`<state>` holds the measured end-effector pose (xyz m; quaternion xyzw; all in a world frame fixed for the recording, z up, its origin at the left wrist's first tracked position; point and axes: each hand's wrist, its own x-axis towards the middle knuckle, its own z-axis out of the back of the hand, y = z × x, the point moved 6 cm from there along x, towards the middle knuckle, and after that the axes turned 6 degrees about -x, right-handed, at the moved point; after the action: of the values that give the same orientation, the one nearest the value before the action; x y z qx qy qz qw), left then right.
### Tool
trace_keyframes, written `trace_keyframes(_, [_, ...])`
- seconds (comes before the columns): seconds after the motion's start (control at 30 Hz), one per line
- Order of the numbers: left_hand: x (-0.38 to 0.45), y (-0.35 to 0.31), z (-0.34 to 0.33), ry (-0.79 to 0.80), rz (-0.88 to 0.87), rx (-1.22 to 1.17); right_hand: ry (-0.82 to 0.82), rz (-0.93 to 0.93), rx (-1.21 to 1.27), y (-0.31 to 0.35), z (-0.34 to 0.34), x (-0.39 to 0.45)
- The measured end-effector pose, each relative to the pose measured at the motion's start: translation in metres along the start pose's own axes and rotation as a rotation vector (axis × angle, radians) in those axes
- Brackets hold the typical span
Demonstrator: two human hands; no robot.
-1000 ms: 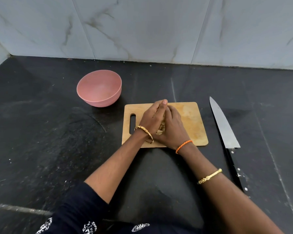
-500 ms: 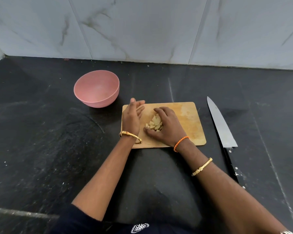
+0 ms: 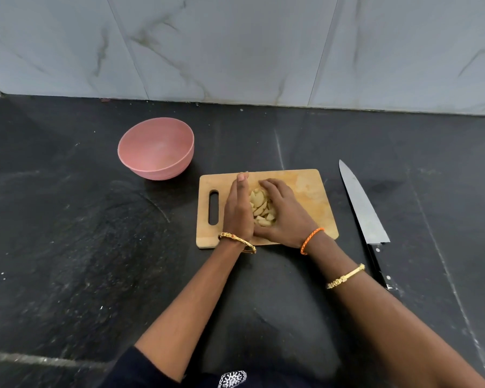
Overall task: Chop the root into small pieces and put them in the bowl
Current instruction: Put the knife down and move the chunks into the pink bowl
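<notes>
The pale chopped root pieces (image 3: pixel 261 208) are heaped on the wooden cutting board (image 3: pixel 312 197), cupped between the straight-fingered left hand (image 3: pixel 238 210) and the loosely curved right hand (image 3: pixel 284 212) — nothing is pinched. The round pink plastic bowl (image 3: pixel 156 148) lies beyond the board's left corner, nearer the left hand.

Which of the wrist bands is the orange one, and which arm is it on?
The orange band sits on the right wrist, nearest the right hand. The other two bangles are gold.

No readable text, label, brand, number or sign anywhere.
</notes>
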<state>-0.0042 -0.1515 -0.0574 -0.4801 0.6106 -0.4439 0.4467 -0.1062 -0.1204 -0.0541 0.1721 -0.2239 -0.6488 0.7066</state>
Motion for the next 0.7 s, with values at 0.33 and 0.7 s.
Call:
trace_keyframes(0.33, [0.007,-0.012,0.016,-0.096,0.145,-0.184,-0.179,0.171,-0.155,0.011,-0.006,0.014])
trace_keyframes(0.7, [0.003,-0.004,0.002,-0.199,0.278,-0.467,-0.328,-0.051,0.247,-0.001,0.019,0.026])
